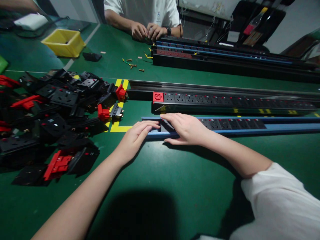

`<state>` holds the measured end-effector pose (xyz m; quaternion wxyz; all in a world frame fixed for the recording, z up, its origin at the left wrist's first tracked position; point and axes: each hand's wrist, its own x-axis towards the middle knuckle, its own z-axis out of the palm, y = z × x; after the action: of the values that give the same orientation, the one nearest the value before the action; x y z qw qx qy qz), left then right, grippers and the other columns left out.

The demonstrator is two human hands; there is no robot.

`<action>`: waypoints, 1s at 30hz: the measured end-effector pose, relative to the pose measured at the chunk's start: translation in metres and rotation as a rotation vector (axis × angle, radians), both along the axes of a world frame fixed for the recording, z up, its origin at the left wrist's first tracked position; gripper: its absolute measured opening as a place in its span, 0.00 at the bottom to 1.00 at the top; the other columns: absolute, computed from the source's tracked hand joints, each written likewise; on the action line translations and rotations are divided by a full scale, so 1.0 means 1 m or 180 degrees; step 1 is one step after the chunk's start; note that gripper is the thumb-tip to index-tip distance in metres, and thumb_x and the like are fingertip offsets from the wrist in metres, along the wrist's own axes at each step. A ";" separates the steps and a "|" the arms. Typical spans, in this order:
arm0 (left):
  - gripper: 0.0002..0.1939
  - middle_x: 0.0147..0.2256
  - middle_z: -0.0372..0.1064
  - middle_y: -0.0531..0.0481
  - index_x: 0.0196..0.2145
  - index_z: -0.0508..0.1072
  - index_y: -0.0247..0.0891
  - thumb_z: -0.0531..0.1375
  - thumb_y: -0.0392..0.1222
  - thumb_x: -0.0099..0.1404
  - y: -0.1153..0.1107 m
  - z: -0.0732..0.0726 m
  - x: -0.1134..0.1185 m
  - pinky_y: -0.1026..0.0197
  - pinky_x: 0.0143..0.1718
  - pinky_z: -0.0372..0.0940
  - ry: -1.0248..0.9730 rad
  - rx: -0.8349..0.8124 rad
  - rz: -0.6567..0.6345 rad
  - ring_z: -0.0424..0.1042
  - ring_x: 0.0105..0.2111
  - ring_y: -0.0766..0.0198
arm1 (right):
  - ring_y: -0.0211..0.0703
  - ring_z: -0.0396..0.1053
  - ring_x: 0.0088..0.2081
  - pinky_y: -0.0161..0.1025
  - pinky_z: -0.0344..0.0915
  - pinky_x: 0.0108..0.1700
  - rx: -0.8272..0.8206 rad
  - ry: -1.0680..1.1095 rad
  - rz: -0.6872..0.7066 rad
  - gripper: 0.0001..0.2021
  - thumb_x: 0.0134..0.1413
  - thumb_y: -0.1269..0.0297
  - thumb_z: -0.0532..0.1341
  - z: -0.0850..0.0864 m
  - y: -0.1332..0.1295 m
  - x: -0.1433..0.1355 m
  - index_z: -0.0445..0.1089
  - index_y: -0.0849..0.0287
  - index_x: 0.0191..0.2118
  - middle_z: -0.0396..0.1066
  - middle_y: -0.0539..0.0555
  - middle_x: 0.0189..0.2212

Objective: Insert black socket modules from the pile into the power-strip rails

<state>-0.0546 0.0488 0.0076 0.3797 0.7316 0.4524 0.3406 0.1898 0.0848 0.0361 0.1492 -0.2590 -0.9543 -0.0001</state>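
Note:
A long blue rail (250,131) lies across the table, with a row of black socket modules (225,124) set in its channel. My right hand (188,129) spans the rail near its left end, thumb at the front edge and fingers at the back edge. Under that palm a black socket module (166,126) shows in part. At the rail's left end is my left hand (135,138), its fingers stretched out and fingertips touching inside the channel. What lies beneath those fingertips is hidden.
Loose black and red socket modules (63,96) are heaped at left. Behind the rail lies a black strip (200,108) with a red socket (158,97). Farther back are a yellow bin (63,43), screws (133,66), more strips (212,65) and a co-worker's hands (148,31).

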 end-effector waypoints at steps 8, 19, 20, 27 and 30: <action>0.21 0.55 0.74 0.48 0.53 0.75 0.42 0.49 0.50 0.74 0.002 -0.004 0.002 0.50 0.62 0.57 0.0226 0.0056 -0.0071 0.69 0.56 0.56 | 0.56 0.69 0.57 0.49 0.72 0.51 -0.0109 0.0088 0.0035 0.40 0.57 0.49 0.66 0.002 0.002 0.004 0.50 0.61 0.67 0.64 0.66 0.59; 0.18 0.41 0.76 0.47 0.46 0.75 0.39 0.55 0.53 0.70 0.000 0.000 0.001 0.56 0.46 0.65 -0.0377 -0.0519 0.0392 0.74 0.41 0.57 | 0.53 0.70 0.57 0.48 0.71 0.55 -0.0059 0.0171 0.0126 0.34 0.60 0.55 0.65 0.000 0.002 0.005 0.54 0.61 0.66 0.69 0.65 0.58; 0.18 0.41 0.76 0.47 0.46 0.76 0.39 0.55 0.53 0.70 0.000 0.000 0.001 0.56 0.46 0.65 -0.0389 -0.0524 0.0409 0.74 0.41 0.57 | 0.54 0.71 0.56 0.48 0.71 0.54 -0.0075 0.0191 0.0123 0.34 0.60 0.54 0.65 0.001 0.002 0.004 0.55 0.61 0.66 0.70 0.64 0.57; 0.17 0.38 0.75 0.48 0.45 0.76 0.39 0.56 0.52 0.70 0.000 0.000 0.001 0.58 0.43 0.64 -0.0440 -0.0577 0.0418 0.72 0.39 0.59 | 0.54 0.75 0.51 0.46 0.73 0.50 -0.0047 0.0128 0.0111 0.27 0.60 0.52 0.64 0.003 0.002 0.004 0.61 0.60 0.59 0.74 0.62 0.52; 0.17 0.37 0.74 0.49 0.44 0.76 0.39 0.56 0.53 0.70 0.000 0.001 0.001 0.59 0.42 0.63 -0.0437 -0.0569 0.0431 0.72 0.38 0.59 | 0.53 0.73 0.54 0.46 0.72 0.52 -0.0032 0.0113 0.0131 0.27 0.61 0.53 0.64 0.001 0.002 0.004 0.60 0.61 0.61 0.72 0.63 0.54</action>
<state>-0.0537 0.0489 0.0084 0.4496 0.6376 0.5022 0.3730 0.1934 0.0870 0.0374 0.1647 -0.2400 -0.9566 0.0124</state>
